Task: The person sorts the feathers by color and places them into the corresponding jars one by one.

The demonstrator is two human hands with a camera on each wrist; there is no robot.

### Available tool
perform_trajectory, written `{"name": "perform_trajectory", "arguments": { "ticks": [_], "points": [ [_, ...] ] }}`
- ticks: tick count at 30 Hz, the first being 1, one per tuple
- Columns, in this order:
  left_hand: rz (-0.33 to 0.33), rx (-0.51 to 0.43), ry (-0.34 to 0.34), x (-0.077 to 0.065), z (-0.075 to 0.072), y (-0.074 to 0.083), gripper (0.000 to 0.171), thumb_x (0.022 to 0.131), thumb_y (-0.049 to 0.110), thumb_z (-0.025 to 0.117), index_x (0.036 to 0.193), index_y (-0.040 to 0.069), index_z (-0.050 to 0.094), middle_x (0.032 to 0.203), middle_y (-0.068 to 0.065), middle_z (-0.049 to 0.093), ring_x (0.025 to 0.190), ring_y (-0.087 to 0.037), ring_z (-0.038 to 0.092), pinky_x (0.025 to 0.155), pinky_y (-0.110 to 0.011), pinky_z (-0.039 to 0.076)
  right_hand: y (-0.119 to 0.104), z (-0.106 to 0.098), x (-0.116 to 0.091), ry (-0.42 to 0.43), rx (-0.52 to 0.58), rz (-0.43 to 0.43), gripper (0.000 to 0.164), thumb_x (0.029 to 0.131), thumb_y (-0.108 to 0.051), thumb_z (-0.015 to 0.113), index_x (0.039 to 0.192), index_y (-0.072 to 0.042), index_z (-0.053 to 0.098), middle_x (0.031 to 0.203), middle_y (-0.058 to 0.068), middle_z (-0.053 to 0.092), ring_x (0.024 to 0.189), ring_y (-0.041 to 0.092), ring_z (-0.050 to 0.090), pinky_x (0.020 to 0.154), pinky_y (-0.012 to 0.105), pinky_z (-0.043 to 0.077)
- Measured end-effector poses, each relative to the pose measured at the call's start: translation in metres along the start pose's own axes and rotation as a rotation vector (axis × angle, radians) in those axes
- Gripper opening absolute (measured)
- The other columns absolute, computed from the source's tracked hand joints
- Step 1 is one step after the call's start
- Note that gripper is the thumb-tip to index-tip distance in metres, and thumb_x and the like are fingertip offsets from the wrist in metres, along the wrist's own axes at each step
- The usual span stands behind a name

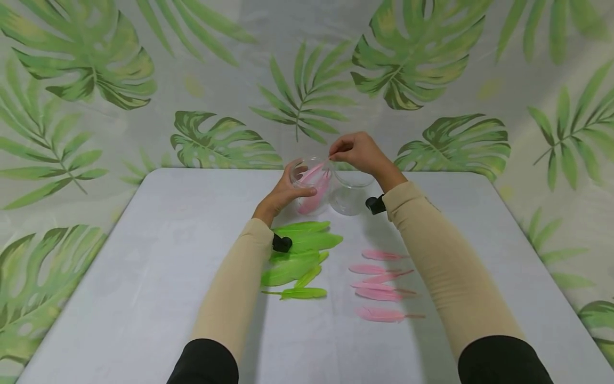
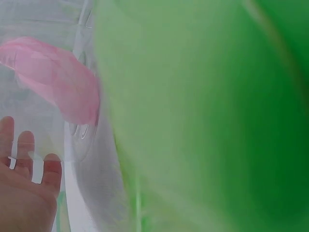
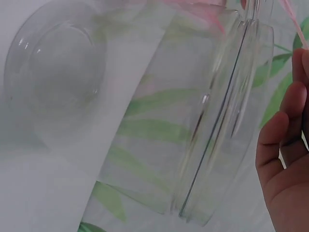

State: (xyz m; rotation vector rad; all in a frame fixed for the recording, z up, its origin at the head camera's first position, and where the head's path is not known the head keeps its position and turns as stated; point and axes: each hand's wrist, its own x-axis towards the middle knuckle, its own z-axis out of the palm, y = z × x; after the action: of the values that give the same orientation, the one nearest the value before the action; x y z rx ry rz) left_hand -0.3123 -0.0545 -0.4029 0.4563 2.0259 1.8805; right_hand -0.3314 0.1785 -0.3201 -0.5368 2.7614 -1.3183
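Note:
My left hand (image 1: 286, 191) holds a clear jar (image 1: 326, 200) round its side near the far table edge. Pink feathers (image 2: 63, 82) lie inside it, seen through its wall in the left wrist view. Above the jar's mouth, my right hand (image 1: 356, 152) pinches a pink feather (image 1: 314, 172) by its thin quill, the vane pointing down into the jar. That quill (image 3: 293, 19) also shows in the right wrist view. A second clear jar (image 1: 347, 200) stands right beside the first, under my right hand, with nothing visible inside.
Several green feathers (image 1: 302, 261) lie below my left wrist; one fills much of the left wrist view, blurred. Several pink feathers (image 1: 381, 314) lie spread left of my right forearm. A leaf-patterned cloth (image 1: 307, 32) hangs behind the white table (image 1: 144, 277).

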Motion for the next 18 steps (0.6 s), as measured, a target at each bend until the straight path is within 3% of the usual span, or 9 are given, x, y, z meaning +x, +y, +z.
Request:
{"name": "perform_trajectory", "arguments": {
  "ticks": [8,13,18],
  "points": [
    [0.009,0.027,0.03,0.015,-0.002,-0.02,0.098,0.085,0.017,0.075,0.159,0.026,0.012,0.163,-0.003,0.027,0.152,-0.025,0.023,0.12,-0.049,0.03,-0.003,0.003,0.002,-0.017,0.026,-0.026,0.015,0.091,-0.013,0.072,0.102,-0.004,0.073,0.104,0.015,0.072,0.097,0.025,0.068,0.092,0.045,0.054],
    [0.019,0.036,0.037,0.015,-0.003,-0.023,0.096,0.084,0.02,0.076,0.157,0.03,0.014,0.162,-0.002,0.029,0.151,-0.024,0.024,0.119,-0.049,0.032,-0.006,0.007,0.003,-0.009,0.046,-0.052,0.015,0.09,-0.011,0.072,0.102,-0.002,0.074,0.102,0.015,0.073,0.092,0.02,0.069,0.089,0.04,0.055],
    [0.021,0.033,0.034,0.013,-0.002,-0.023,0.097,0.084,0.02,0.075,0.157,0.031,0.013,0.162,-0.002,0.027,0.152,-0.023,0.024,0.121,-0.049,0.029,-0.009,0.012,0.003,-0.029,0.068,-0.042,0.014,0.091,-0.011,0.072,0.101,-0.001,0.074,0.1,0.013,0.073,0.094,0.023,0.069,0.092,0.045,0.054]
  ]
}}
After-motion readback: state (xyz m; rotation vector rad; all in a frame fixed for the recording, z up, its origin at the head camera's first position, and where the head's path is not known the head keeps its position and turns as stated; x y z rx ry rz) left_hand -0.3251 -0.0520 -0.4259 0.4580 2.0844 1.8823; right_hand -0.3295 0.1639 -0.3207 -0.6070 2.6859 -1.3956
